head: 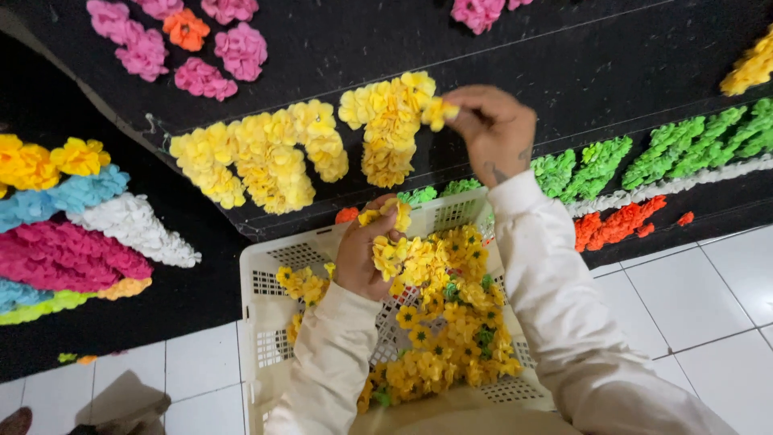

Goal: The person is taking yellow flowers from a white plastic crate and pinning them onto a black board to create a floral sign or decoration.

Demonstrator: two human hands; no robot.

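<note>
My right hand (pixel 493 127) pinches a small yellow paper flower (pixel 440 112) against the edge of a block of yellow flowers (pixel 390 127) stuck on a black board (pixel 515 56). My left hand (pixel 364 250) holds a bunch of yellow flowers (pixel 394 242) above a white plastic basket (pixel 270 278). The basket is heaped with loose yellow flowers (pixel 451 322), some showing green bits. A second, wider block of yellow flowers (pixel 258 157) lies on the board to the left.
Pink flowers (pixel 185 48) and one orange flower (pixel 186 28) sit at the top left. Green (pixel 668 149), white (pixel 684 184) and red (pixel 616 224) flower rows run at the right. Striped flower bands (pixel 72 234) lie at the left. White floor tiles (pixel 692 298) are below.
</note>
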